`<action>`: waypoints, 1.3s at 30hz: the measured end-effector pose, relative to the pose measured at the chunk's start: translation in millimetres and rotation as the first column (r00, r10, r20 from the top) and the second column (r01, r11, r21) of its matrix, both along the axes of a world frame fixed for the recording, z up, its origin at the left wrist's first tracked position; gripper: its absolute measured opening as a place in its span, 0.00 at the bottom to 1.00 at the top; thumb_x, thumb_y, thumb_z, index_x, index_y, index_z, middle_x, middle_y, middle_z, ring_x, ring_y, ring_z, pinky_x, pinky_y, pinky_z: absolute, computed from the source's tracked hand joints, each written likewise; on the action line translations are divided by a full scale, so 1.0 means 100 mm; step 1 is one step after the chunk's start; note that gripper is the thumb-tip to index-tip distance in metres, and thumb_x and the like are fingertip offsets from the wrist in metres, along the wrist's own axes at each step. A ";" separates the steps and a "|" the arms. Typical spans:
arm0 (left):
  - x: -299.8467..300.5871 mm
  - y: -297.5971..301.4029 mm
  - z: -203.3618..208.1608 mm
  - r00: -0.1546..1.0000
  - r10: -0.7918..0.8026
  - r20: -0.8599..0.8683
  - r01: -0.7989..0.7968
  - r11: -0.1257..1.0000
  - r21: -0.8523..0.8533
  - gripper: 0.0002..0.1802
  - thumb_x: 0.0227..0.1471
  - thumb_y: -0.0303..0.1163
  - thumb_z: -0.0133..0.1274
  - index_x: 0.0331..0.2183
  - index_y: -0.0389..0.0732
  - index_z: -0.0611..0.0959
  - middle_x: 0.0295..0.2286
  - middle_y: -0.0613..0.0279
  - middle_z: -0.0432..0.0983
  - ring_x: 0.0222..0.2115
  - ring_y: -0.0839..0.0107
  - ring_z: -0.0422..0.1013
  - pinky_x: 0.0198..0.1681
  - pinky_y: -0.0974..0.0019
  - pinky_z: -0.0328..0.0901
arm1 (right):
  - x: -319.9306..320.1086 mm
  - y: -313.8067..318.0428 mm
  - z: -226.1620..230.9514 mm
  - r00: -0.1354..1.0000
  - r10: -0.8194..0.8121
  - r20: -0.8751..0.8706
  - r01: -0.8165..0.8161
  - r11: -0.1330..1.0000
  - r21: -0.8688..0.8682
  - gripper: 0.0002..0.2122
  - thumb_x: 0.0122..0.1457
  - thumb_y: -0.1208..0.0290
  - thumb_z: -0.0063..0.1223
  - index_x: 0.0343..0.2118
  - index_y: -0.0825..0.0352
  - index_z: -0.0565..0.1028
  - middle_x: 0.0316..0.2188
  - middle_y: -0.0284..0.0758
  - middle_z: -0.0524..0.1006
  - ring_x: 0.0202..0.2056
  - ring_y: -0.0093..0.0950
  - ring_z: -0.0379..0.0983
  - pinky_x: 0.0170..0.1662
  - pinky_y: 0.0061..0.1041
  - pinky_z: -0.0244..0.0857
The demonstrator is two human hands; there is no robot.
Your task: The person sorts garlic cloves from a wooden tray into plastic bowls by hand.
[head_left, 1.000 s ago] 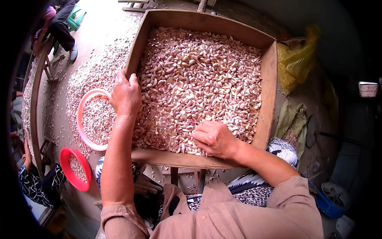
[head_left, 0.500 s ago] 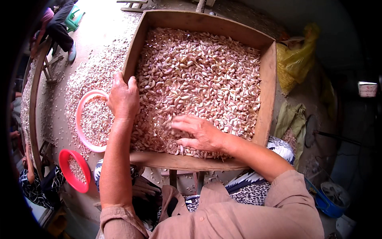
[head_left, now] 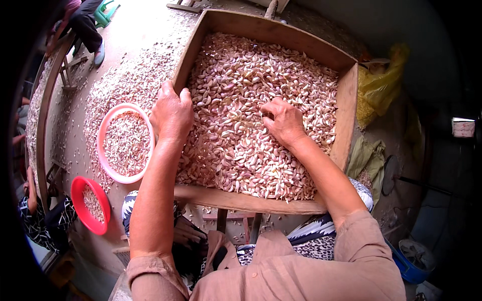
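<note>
A shallow wooden tray [head_left: 346,118] full of garlic cloves [head_left: 251,160] is in front of me, its near edge by my lap. My left hand [head_left: 172,113] grips the tray's left wall, fingers wrapped over the rim. Over the middle of the cloves, right of centre, my right hand [head_left: 285,122] is closed, thumb and fingers curled together. What lies between those fingertips is too small and hidden to make out. Skin bits and smaller pieces gather at the tray's left side, beside my left wrist.
Left of the tray stand a pink-rimmed basin [head_left: 102,143] and a red basin [head_left: 104,203], both holding cloves. More cloves are spread over the floor [head_left: 135,75]. Other people sit at the far left by a long wooden trough [head_left: 45,120]. A yellow sack [head_left: 379,90] stands at the right.
My right hand has moved away from me and to the right over the cloves, its fingers curling in. My left hand stays on the tray wall. The whole view has shifted slightly.
</note>
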State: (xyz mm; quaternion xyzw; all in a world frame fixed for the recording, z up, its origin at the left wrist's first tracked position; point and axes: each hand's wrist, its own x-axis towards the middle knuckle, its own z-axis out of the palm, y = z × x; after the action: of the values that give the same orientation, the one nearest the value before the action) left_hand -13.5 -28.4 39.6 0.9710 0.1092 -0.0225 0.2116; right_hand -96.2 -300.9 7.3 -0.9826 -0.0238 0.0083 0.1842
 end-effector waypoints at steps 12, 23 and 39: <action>-0.01 0.00 0.02 0.999 0.009 -0.032 -0.008 1.000 0.030 0.31 0.60 0.48 0.50 0.59 0.43 0.72 0.47 0.45 0.81 0.48 0.45 0.77 0.54 0.44 0.67 | -0.52 -0.04 0.48 0.954 0.093 -0.286 0.002 0.949 0.315 0.06 0.56 0.71 0.59 0.33 0.67 0.82 0.29 0.38 0.84 0.30 0.30 0.81 0.38 0.29 0.74; -0.02 -0.05 0.08 1.000 -0.016 -0.021 0.017 0.999 0.051 0.28 0.59 0.46 0.50 0.56 0.40 0.74 0.44 0.42 0.82 0.45 0.43 0.78 0.52 0.44 0.68 | -0.76 -0.46 0.43 0.862 0.051 -0.504 0.309 0.735 0.603 0.01 0.55 0.80 0.60 0.29 0.71 0.80 0.22 0.29 0.78 0.26 0.17 0.75 0.31 0.21 0.71; 0.01 -0.04 0.04 1.000 -0.011 -0.027 0.012 0.999 0.036 0.33 0.56 0.48 0.52 0.59 0.42 0.73 0.45 0.42 0.82 0.48 0.44 0.78 0.52 0.45 0.68 | -0.80 -0.04 0.18 0.962 0.197 -0.191 -0.180 0.978 0.106 0.03 0.52 0.72 0.59 0.29 0.64 0.79 0.28 0.37 0.77 0.33 0.39 0.78 0.37 0.40 0.72</action>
State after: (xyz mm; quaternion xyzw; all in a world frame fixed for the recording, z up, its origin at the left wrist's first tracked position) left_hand -12.7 -32.3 43.4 0.9748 0.1067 -0.0349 0.1926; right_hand -175.8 -304.6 25.2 -0.9610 -0.0989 0.1239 0.2267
